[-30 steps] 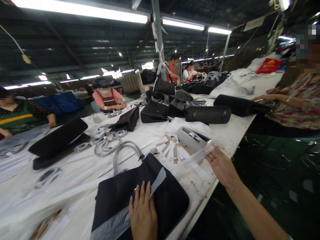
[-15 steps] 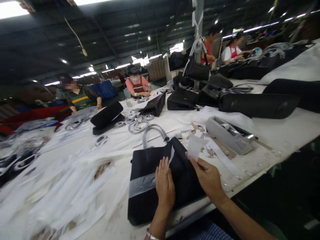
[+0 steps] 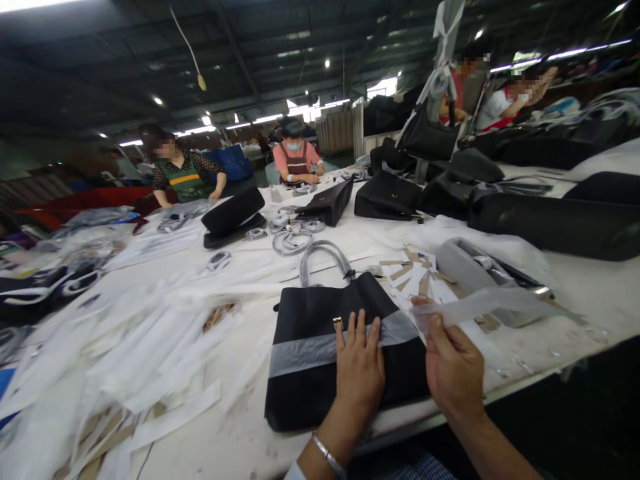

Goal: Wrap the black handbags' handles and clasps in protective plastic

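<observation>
A black handbag [image 3: 310, 400] lies on the white table in front of me, its wrapped handles [image 3: 325, 250] pointing away. Across its front runs a translucent strip [image 3: 305, 353], with a small gold clasp [image 3: 338, 323] just above it. My left hand [image 3: 361, 360] rests flat on the bag over the strip, fingers spread. Beside the bag's right edge, my right hand [image 3: 453, 360] pinches the translucent strip between thumb and fingers. From that pinch a loose length of strip [image 3: 505, 303] trails off to the right.
A grey tape dispenser [image 3: 475, 273] stands to the right, near scattered paper and card pieces [image 3: 413, 273]. White strips [image 3: 135, 353] spread over the left of the table. More black bags [image 3: 387, 193] and coiled handles [image 3: 291, 241] lie farther back. Several people work beyond.
The strip now crosses the bag to its right edge, where before it covered the left part. My left hand has flattened with fingers spread. The view has shifted left.
</observation>
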`<action>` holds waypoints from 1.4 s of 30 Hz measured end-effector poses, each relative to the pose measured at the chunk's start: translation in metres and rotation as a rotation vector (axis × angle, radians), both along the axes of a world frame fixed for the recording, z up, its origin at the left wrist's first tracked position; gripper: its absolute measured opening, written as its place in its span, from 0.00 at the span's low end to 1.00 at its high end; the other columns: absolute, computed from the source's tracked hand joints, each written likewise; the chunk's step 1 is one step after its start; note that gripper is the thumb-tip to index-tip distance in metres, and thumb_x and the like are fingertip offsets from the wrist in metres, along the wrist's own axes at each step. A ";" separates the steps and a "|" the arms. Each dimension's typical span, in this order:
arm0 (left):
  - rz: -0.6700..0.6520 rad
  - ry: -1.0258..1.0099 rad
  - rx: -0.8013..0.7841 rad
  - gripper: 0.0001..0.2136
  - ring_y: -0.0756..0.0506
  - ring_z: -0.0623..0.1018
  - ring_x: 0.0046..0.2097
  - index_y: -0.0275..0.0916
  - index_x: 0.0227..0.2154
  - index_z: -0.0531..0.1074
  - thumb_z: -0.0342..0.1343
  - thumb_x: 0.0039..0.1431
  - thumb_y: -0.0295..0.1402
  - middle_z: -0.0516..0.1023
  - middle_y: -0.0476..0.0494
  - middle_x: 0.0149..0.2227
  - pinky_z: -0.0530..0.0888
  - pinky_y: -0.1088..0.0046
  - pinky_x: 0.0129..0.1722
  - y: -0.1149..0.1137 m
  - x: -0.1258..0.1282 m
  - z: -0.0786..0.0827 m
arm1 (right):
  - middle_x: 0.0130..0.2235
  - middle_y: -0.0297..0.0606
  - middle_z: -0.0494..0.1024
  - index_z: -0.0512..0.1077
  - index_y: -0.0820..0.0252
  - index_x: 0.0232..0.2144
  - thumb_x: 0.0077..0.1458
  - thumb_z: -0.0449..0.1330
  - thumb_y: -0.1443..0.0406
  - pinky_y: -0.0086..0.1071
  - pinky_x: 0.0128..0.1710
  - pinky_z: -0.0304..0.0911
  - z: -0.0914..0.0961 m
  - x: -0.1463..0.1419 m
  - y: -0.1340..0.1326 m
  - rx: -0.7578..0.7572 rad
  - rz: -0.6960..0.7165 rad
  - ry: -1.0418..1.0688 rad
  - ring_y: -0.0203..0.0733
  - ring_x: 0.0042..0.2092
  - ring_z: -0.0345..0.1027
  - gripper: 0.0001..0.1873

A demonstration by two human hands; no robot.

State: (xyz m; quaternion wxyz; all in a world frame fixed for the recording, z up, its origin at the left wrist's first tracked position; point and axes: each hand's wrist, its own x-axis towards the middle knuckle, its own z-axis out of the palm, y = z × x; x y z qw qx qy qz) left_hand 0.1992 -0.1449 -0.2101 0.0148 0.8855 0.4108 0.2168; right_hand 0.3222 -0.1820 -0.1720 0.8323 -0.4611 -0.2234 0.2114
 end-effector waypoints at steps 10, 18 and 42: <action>-0.035 -0.088 -0.072 0.30 0.34 0.51 0.70 0.43 0.66 0.54 0.52 0.64 0.43 0.52 0.36 0.69 0.50 0.38 0.66 0.001 0.008 0.000 | 0.53 0.38 0.77 0.76 0.53 0.51 0.61 0.58 0.57 0.48 0.62 0.60 -0.023 0.000 -0.010 -0.388 0.142 -0.613 0.51 0.57 0.69 0.18; -0.154 -0.428 -0.386 0.31 0.34 0.56 0.68 0.37 0.64 0.59 0.54 0.56 0.29 0.58 0.34 0.67 0.49 0.45 0.68 0.012 -0.004 0.005 | 0.59 0.36 0.72 0.64 0.52 0.61 0.64 0.49 0.71 0.46 0.65 0.57 -0.054 -0.004 0.006 -0.262 0.173 -1.205 0.42 0.61 0.64 0.25; 0.196 -0.537 -0.484 0.30 0.47 0.80 0.38 0.43 0.60 0.64 0.58 0.53 0.23 0.81 0.47 0.42 0.77 0.68 0.41 0.035 -0.095 0.050 | 0.67 0.44 0.59 0.53 0.54 0.67 0.65 0.54 0.60 0.56 0.65 0.51 -0.057 -0.014 0.008 -0.403 0.197 -1.509 0.53 0.68 0.48 0.31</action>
